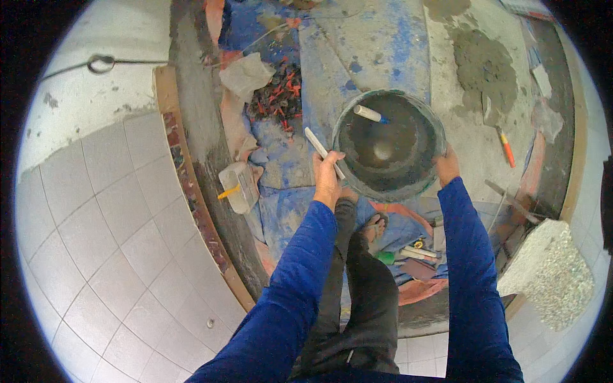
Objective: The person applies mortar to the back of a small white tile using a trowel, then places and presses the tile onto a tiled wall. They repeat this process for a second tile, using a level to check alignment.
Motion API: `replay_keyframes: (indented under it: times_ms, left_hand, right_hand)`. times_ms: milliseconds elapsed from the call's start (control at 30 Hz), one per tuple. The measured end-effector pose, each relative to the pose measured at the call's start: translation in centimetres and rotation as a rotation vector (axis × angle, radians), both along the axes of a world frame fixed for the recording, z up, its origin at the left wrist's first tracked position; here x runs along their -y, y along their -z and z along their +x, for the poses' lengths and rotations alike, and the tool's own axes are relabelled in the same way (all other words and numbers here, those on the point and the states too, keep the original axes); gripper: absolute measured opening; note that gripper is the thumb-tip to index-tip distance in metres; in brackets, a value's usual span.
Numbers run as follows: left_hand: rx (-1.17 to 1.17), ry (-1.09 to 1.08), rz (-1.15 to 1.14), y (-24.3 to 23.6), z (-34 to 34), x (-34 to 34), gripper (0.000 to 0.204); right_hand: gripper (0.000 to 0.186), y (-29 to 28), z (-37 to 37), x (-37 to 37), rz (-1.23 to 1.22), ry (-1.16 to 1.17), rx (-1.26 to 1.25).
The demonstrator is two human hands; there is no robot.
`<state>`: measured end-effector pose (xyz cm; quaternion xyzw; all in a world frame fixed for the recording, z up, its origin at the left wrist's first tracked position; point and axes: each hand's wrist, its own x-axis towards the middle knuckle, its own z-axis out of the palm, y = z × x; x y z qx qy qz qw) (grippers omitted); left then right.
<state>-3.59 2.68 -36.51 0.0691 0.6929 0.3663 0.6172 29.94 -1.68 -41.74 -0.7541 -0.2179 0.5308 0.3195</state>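
Observation:
A round dark bucket is held in front of me, its inside smeared with grey, wet-looking material. My left hand is closed at its left rim, with a long, narrow white stick also in its grip. On the opposite side, my right hand grips the rim, its fingers partly hidden. Inside the bucket lies a tool with a pale cylindrical handle and a blue collar; its far end cannot be made out.
Wet grey mortar is spread at the far right, beside a trowel with an orange handle. Red and black scraps lie at the left. Hand tools sit by my foot. A speckled white sack stands at the right.

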Motion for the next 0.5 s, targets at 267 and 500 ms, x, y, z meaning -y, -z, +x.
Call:
replay_keyframes:
  times_ms: [267,500]
  left_hand:
    - [-0.034,-0.062,0.167,-2.3,-8.3,0.4,0.042]
    - [-0.12,-0.007,0.139,0.7,-14.8,-2.2,0.043]
  right_hand:
    - [0.054,-2.7,-6.1,2.7,-0.073,-0.213,0.173]
    - [0.071,-4.2,-11.2,-1.3,-0.12,-0.214,0.234]
